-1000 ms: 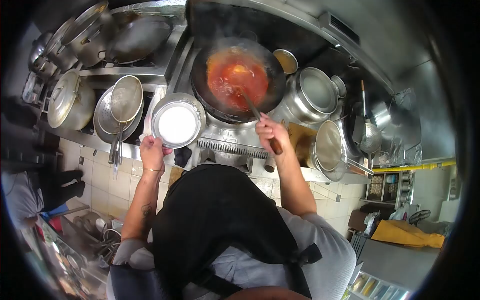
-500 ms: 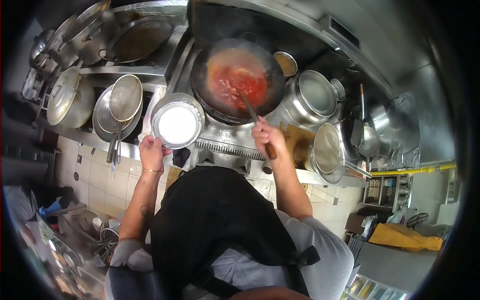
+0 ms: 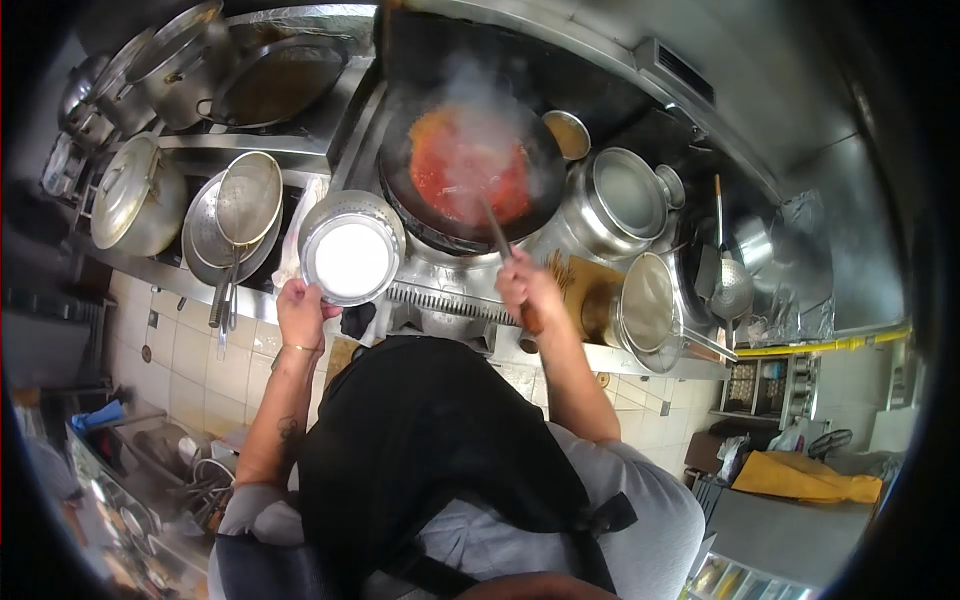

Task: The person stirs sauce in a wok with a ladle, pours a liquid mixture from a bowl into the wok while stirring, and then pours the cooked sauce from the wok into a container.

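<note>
To the far left, sees a lidded pot [image 3: 138, 195], then a mesh strainer [image 3: 249, 198] resting over a perforated strainer [image 3: 203, 222]; next, pinches the near-left edge of a metal bowl [image 3: 392, 278] in the left hand [image 3: 303, 315], with a narrow grip at the rim; carries white contents [image 3: 350, 257] in that bowl, just left of the wok [image 3: 548, 168] and in front of a larger metal vessel [image 3: 345, 203]; at centre, has red liquid [image 3: 428, 175] in the wok, partly veiled by steam [image 3: 470, 105]; wraps the right hand [image 3: 528, 285] around a long-handled utensil [image 3: 500, 232], with a closed grip on the handle, and reaches over the near rim into the red liquid; cannot tell the shape of the submerged end.

Farther right, finds a small bowl of brown liquid [image 3: 568, 134] beside the wok, then a wide metal pot [image 3: 630, 190], another strainer [image 3: 648, 300] and a perforated ladle [image 3: 733, 288]; seems, as a judgement, to be at a stirring step; calls, for any further stroke, for a firm hold on the utensil, a path inside the rim, and a level, steady bowl on the left to avoid spilling.
</note>
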### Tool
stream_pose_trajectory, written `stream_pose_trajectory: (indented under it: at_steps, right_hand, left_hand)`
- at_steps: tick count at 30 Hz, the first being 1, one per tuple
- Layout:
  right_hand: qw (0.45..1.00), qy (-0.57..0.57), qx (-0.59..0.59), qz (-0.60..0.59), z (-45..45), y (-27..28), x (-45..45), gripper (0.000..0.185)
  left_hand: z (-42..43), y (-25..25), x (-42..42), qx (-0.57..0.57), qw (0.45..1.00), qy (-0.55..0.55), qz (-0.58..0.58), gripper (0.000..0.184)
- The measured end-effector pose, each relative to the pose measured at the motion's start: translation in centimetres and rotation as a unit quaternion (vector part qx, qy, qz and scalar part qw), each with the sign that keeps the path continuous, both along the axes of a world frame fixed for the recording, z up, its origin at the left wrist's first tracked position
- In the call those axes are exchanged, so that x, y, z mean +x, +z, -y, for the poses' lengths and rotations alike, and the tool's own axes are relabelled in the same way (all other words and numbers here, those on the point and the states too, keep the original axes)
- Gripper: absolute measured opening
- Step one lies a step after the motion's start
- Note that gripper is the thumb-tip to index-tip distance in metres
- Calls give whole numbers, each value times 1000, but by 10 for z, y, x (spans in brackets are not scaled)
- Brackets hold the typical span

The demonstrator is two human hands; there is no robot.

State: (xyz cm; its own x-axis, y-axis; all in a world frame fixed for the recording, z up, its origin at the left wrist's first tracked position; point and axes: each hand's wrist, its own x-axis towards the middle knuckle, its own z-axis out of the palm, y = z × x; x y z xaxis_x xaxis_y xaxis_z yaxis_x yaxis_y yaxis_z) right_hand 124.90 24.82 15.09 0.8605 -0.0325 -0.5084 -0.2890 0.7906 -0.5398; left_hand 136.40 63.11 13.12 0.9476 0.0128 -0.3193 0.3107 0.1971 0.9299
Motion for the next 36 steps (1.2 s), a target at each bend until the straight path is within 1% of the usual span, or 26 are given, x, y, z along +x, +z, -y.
stream_pose_trajectory:
  at_steps: [1,4,5,6,7,9,11,13,14,15,16,17,18,19,20,21,22,27,28,30,31,32,33,34,35,36]
  right_hand:
    - [995,-50,89,-13,15,1,8,46]
    - [1000,-7,-14,-11,36,-7,20,54]
    - [947,47,-315,-40,35,-17,20,60]
    - [802,97,-585,-64,35,-29,20,66]
    - [801,98,-587,-62,34,-42,16,66]
    - [588,98,-792,-129,24,-73,-5,72]
    - [591,74,-795,-116,0,-69,-17,64]
    - [858,27,-496,-126,-36,-14,-22,57]
    - [919,-5,-382,-101,-37,-10,-17,52]
    - [919,-8,-381,-101,-22,-10,-12,52]
    - [982,-11,-180,-60,4,-9,-6,52]
    - [999,-16,29,-15,22,-8,1,52]
    - [997,-48,43,-37,29,3,13,48]
    - [999,1,-35,-33,36,9,18,51]
    - [969,50,-236,-49,41,1,22,54]
    - [897,98,-428,-62,44,-9,26,58]
    - [896,98,-429,-60,44,-21,24,58]
    - [618,36,-782,-72,5,-63,-18,56]
    - [617,40,-783,-69,-5,-59,-19,56]
    - [885,19,-453,-107,-36,-20,-18,47]
    - [885,19,-452,-108,-25,-21,-15,47]
    - [973,26,-224,-50,-4,-20,-7,43]
    - [999,29,17,13,14,-19,3,39]
    - [997,-24,69,-18,20,-1,14,34]
    - [999,-16,20,-21,32,0,22,41]
    - [988,34,-149,-27,45,-11,29,47]
  left_hand:
    - [2,3,0,3,1000,1,-6,7]
    - [4,5,1,7,1000,-7,-9,8]
    - [3,5,2,9,1000,-10,-5,8]
    - [4,7,2,8,1000,-10,-4,8]
    - [5,10,1,-5,1000,-5,-4,8]
    - [4,10,0,-20,1000,6,-7,8]
    - [5,7,-1,-21,1000,13,1,9]
    - [5,8,-3,-16,1000,15,-3,10]
    - [6,9,-2,-13,1000,11,-3,11]
    - [7,10,-2,-12,1000,9,-2,11]
    - [7,9,-3,-10,1000,9,-2,11]
    - [8,8,-4,-7,1000,8,-2,11]
    - [8,6,-5,-7,1000,4,-2,11]
    - [6,4,-5,-6,1000,0,4,11]
    - [6,3,-6,-5,1000,-4,11,12]
    - [6,4,-7,-6,1000,-5,11,12]
    - [5,6,-8,1,1000,-7,10,12]
    - [1,3,-8,-5,1000,2,7,12]
    - [1,3,-9,-2,1000,7,8,12]
    - [2,6,-11,1,1000,11,8,12]
    - [4,9,-12,1,1000,14,8,11]
    - [5,11,-13,2,1000,14,7,11]
    - [5,9,-13,3,1000,10,6,11]
    - [5,7,-13,1,1000,4,8,11]
    - [5,6,-12,-2,1000,-2,12,11]
    - [6,6,-12,-2,1000,-6,12,11]
